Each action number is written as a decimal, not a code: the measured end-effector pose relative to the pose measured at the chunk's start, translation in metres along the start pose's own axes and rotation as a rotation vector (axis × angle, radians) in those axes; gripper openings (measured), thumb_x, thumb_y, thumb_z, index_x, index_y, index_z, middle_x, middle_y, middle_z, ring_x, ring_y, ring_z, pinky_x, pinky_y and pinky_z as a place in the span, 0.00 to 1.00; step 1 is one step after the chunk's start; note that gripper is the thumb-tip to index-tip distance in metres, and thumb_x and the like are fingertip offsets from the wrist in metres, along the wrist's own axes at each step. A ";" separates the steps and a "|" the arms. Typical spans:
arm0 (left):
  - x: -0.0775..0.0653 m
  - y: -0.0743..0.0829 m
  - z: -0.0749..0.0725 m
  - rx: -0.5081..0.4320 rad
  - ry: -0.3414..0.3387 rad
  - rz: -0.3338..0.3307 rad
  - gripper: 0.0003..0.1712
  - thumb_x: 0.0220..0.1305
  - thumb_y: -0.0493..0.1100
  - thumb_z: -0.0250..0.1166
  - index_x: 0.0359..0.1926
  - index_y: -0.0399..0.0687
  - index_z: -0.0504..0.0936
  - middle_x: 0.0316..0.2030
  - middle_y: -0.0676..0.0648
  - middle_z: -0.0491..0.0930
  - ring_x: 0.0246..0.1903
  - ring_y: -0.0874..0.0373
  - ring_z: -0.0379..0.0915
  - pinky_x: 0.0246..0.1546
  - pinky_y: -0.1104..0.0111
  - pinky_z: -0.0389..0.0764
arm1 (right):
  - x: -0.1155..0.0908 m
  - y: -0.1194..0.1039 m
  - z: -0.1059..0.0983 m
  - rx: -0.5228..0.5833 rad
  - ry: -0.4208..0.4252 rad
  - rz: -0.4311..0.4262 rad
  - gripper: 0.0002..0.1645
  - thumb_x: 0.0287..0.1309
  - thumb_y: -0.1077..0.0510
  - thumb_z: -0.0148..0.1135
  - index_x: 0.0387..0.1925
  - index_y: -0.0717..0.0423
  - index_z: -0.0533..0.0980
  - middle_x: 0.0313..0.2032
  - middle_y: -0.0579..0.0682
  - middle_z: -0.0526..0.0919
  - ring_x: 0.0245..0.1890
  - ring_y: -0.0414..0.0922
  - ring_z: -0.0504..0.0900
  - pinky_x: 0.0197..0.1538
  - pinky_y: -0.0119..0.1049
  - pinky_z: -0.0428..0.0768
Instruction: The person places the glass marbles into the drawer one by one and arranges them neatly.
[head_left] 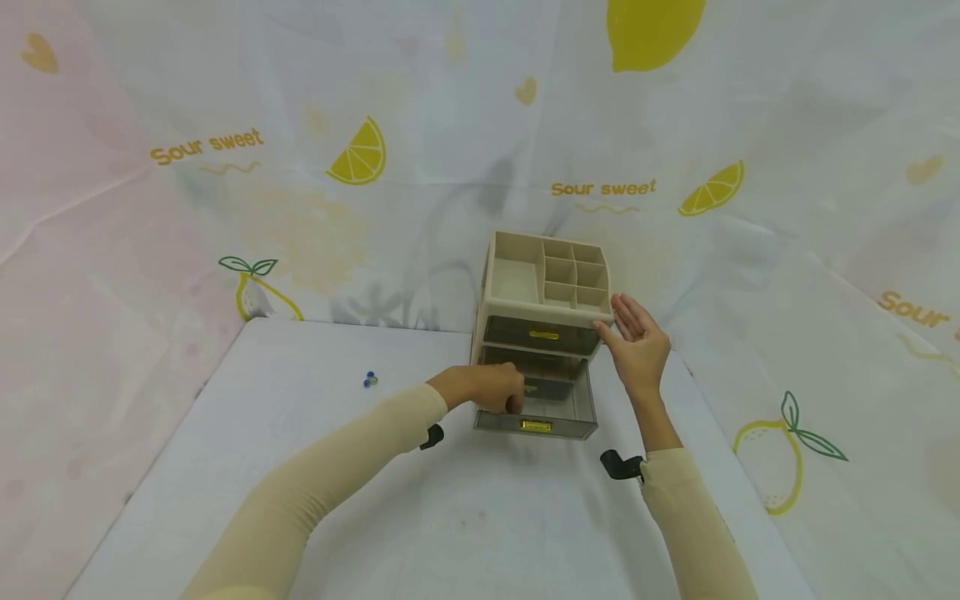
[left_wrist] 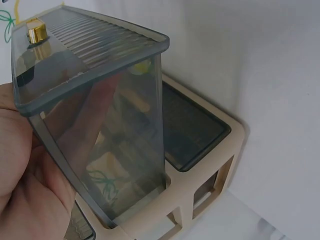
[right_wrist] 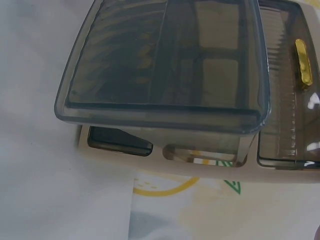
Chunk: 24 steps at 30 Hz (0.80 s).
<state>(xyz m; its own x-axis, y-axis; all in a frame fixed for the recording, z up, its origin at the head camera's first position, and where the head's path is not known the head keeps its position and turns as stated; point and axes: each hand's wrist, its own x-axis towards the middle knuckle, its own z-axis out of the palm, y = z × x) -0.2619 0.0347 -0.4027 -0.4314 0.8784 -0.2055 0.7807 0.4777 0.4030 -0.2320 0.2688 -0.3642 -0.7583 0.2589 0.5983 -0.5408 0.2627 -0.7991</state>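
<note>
A beige desktop drawer organizer (head_left: 551, 315) stands at the back of the table. Its middle drawer (head_left: 570, 430), smoky and see-through with a gold handle, is pulled out, while the top drawer (head_left: 506, 331) and the bottom drawer (left_wrist: 192, 127) sit pushed in. My left hand (head_left: 491, 387) reaches over the left side of the pulled-out drawer with fingers bent down into it. The left wrist view shows those fingers only dimly through the grey wall, so any grip is unclear. Against the organizer's upper right side rests my right hand (head_left: 639, 340), fingers extended and thumb at the front corner.
Several small blue and greenish pieces (head_left: 371, 380) lie on the white table (head_left: 300, 467), left of the organizer. A lemon-printed cloth (head_left: 420, 225) hangs close behind and at both sides. The organizer's top has open compartments (head_left: 517, 279).
</note>
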 end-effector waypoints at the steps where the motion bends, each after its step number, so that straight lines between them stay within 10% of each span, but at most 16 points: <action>1: 0.000 0.000 0.000 -0.001 0.003 0.003 0.20 0.59 0.22 0.62 0.39 0.50 0.90 0.38 0.54 0.85 0.39 0.64 0.79 0.40 0.72 0.80 | 0.000 0.000 0.000 -0.001 0.000 -0.002 0.36 0.45 0.76 0.72 0.58 0.75 0.71 0.54 0.67 0.77 0.57 0.57 0.77 0.58 0.38 0.75; 24: -0.014 -0.025 0.005 -0.235 0.300 0.201 0.09 0.64 0.37 0.65 0.44 0.41 0.86 0.41 0.53 0.82 0.40 0.68 0.78 0.42 0.79 0.77 | 0.000 0.000 0.002 0.017 0.005 0.001 0.35 0.45 0.77 0.71 0.58 0.76 0.70 0.54 0.69 0.76 0.57 0.61 0.75 0.57 0.38 0.75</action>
<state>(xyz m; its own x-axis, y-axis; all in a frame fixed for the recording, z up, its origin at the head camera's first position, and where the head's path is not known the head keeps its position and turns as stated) -0.2737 0.0107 -0.4145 -0.4203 0.8945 0.1525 0.7537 0.2505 0.6076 -0.2330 0.2672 -0.3643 -0.7568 0.2640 0.5980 -0.5465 0.2463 -0.8004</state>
